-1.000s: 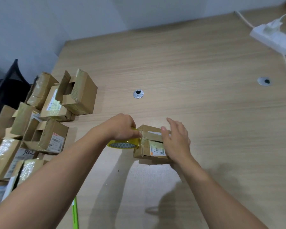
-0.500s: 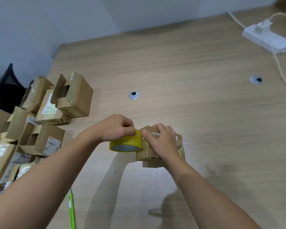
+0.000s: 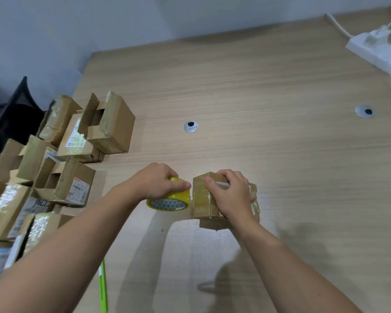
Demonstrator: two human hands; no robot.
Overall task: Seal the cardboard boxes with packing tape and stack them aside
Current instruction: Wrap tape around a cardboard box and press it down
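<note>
A light wood-grain desk (image 3: 269, 86) fills most of the view, its far edge meeting a pale wall. Along its left side sits a loose heap of small cardboard boxes (image 3: 61, 159). Several of them have flaps standing open, some carry white printed labels, and some are wrapped in glossy tape. Both forearms reach in from the bottom edge toward the middle of the desk.

The right hand (image 3: 231, 195) grips one small cardboard box (image 3: 201, 201) from above, with the fingers curled over its far top edge and the thumb pressed on the near-left face. Strips of tape already lie over this box, and a loose end shows at its right side. I cannot tell whether it rests on the desk or is lifted just off it.

The left hand (image 3: 157, 184) is clamped over a roll of yellow packing tape (image 3: 171, 201), with its thumb tip pointing at the box. The roll sits just beside the box's left face, and contact between them is unclear.

A white power strip (image 3: 377, 53) with a plug in it lies at the far right corner. A thin green stick (image 3: 103, 290) lies near the bottom edge. Two round metal cable grommets are set in the desk, one in the middle (image 3: 190, 126) and one at the right (image 3: 365, 111)
</note>
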